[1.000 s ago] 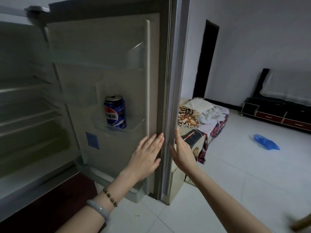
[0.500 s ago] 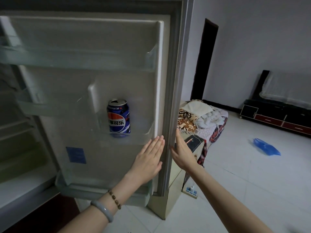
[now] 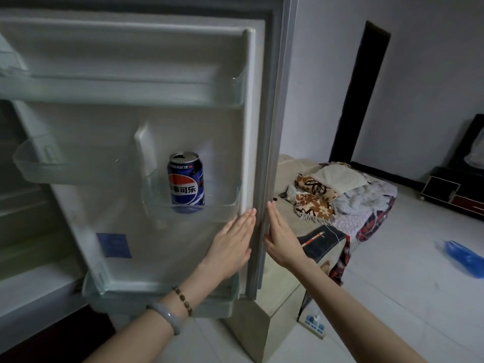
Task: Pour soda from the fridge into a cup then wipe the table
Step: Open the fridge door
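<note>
The fridge door (image 3: 125,119) stands swung open in front of me. A blue soda can (image 3: 186,181), its top opened, stands upright in a clear door shelf (image 3: 222,205) at mid height. My left hand (image 3: 233,244) lies flat on the door's inner side, just below and right of the can, fingers together and holding nothing. My right hand (image 3: 281,238) rests flat against the door's outer edge (image 3: 269,153), also holding nothing. No cup or table is in view.
The fridge interior (image 3: 23,218) shows at the left. Right of the door stand a box (image 3: 288,284) and a low bed with heaped blankets (image 3: 345,195). A power strip (image 3: 315,324) and a blue bag (image 3: 463,255) lie on the tiled floor. A dark cabinet (image 3: 453,192) stands far right.
The door has swung further open towards me, so its inner side faces me more squarely. Both hands stayed flat on either side of its edge.
</note>
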